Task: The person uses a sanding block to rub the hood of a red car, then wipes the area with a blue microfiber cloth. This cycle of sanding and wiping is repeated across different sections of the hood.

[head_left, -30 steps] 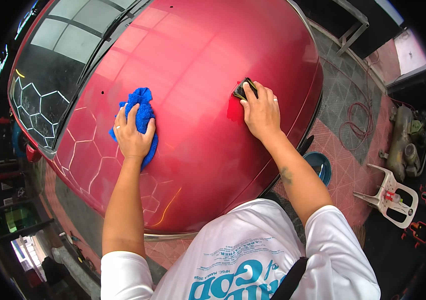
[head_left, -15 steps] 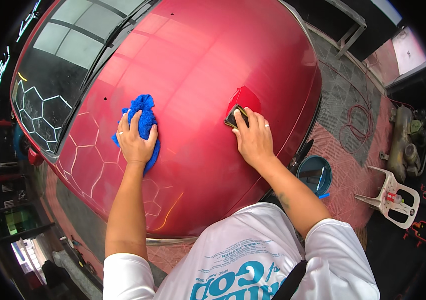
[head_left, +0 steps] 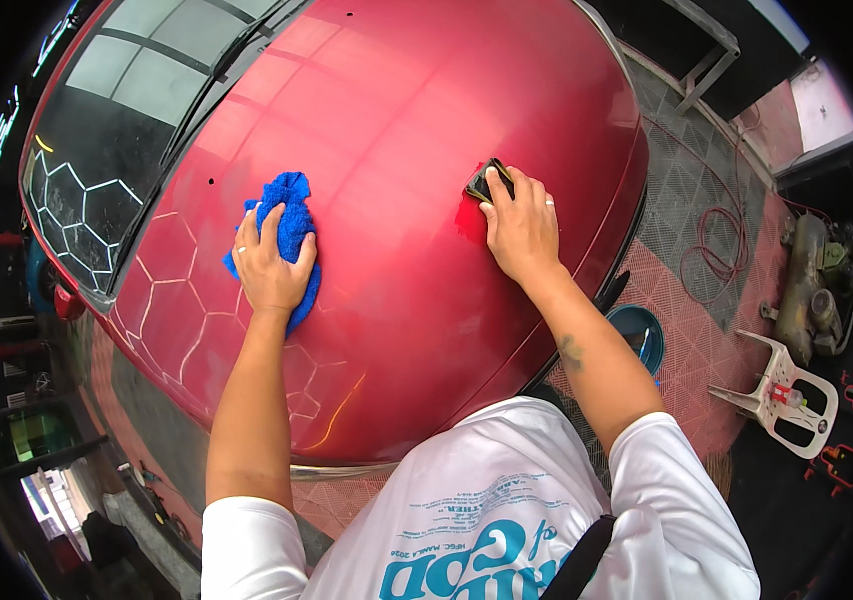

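Note:
My left hand [head_left: 274,268] presses a crumpled blue microfiber cloth [head_left: 291,215] onto the red car hood [head_left: 386,300], with its fingers curled over the fabric. Farther right on the same hood, my right hand [head_left: 524,228] grips a small dark sponge block [head_left: 489,182] with a yellowish edge, its face against the paint. Just below the block is a brighter, wet-looking red patch [head_left: 469,218], partly covered by my fingers. The rest of the hood looks duller and slightly hazy.
The windshield [head_left: 96,195] and a wiper [head_left: 208,85] lie at the left. Right of the hood stand a blue bucket [head_left: 638,335], a white plastic stool [head_left: 781,395], a coiled hose [head_left: 716,250] and a compressor-like machine [head_left: 816,285] on the tiled floor.
My right hand has pushed the sponge block away from me and slightly right, past the bright red patch, which now looks smaller. My left hand and the cloth have barely moved.

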